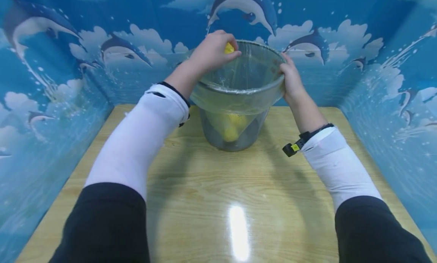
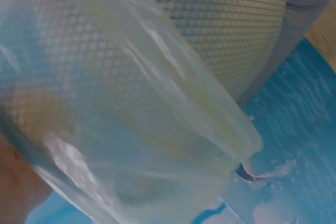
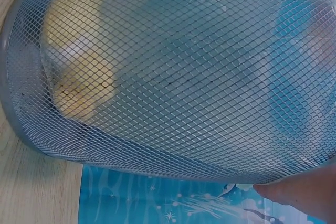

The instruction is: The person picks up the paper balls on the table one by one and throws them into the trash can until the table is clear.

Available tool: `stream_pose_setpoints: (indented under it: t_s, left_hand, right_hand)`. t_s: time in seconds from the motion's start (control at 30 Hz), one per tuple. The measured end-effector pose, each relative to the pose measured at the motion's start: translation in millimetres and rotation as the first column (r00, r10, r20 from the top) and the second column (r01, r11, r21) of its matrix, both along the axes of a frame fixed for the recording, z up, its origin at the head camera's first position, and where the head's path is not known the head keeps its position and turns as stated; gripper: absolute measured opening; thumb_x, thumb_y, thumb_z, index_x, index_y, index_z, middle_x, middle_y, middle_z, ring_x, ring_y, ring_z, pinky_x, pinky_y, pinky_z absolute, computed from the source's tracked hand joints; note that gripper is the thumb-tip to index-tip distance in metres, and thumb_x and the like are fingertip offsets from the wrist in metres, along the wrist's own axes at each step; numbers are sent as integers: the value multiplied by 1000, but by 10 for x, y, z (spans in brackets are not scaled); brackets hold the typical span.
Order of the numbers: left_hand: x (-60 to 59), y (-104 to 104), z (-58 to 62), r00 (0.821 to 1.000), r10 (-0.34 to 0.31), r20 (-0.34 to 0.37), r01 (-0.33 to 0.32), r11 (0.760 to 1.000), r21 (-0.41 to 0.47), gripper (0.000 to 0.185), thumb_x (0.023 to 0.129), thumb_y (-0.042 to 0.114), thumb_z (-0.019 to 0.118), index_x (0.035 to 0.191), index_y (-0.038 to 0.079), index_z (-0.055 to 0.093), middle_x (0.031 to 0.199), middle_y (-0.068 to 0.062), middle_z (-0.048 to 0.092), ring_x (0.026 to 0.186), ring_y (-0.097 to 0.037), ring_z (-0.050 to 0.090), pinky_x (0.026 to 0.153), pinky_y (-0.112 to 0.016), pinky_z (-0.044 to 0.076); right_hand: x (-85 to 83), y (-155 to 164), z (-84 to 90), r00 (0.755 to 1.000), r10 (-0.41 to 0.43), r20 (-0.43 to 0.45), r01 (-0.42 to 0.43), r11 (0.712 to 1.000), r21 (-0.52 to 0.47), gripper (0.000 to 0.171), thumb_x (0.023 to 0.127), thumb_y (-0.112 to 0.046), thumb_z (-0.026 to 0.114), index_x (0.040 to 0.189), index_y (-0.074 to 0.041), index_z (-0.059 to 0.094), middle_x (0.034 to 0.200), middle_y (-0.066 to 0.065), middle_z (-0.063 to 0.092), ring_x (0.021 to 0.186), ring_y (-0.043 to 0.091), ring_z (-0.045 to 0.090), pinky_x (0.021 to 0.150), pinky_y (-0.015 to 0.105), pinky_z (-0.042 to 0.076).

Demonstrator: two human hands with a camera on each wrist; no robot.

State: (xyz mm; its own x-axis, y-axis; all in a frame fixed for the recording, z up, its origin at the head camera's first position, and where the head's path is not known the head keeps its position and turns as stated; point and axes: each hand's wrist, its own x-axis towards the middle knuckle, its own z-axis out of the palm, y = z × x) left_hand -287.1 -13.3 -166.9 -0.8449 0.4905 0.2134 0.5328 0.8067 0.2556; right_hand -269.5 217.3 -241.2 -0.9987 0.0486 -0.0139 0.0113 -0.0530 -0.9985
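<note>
A grey wire-mesh waste bin (image 1: 213,132) stands on the table, lined with a translucent plastic bag (image 1: 235,102) folded over its rim. Above the left part of the opening, my left hand (image 1: 215,52) pinches a small yellow lump (image 1: 229,48), mostly covered by the fingers. On the opposite side, my right hand (image 1: 293,78) grips the rim and bag edge, thumb outside. Several yellow lumps (image 1: 230,134) lie at the bottom inside the bag; through the mesh the right wrist view shows yellow lumps (image 3: 84,82) too. The bag's hanging edge (image 2: 173,93) fills most of the left wrist view.
The wood-grain table (image 1: 218,187) reflects a bright light near its front. Blue dolphin-printed sheets (image 1: 136,54) enclose it at the back and both sides, with the bin close to the back one. A black strap (image 1: 302,141) circles the right wrist.
</note>
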Motion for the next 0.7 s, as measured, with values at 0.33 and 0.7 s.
stream_pose_setpoints:
  t_s: [0.33,0.7]
  left_hand:
    - [14,160,6,999,-7,37,8,1000,-17,44,100,43,45,134,16,52,137,-2,49,127,-15,45,106,-30,37]
    - [27,200,-46,991,3,131,18,988,-156,75,94,65,34,156,33,5,164,1,5,150,-20,8,120,-43,15]
  right_hand:
    - [-20,7,5,1000,0,-17,0,1000,-11,69,90,-11,30,155,-29,15,162,-9,6,141,21,19,107,34,24]
    - [-22,-19,-1,1000,-10,-19,10,1000,-1,70,89,-10,29,156,-26,14,161,-6,10,141,22,20,111,36,23]
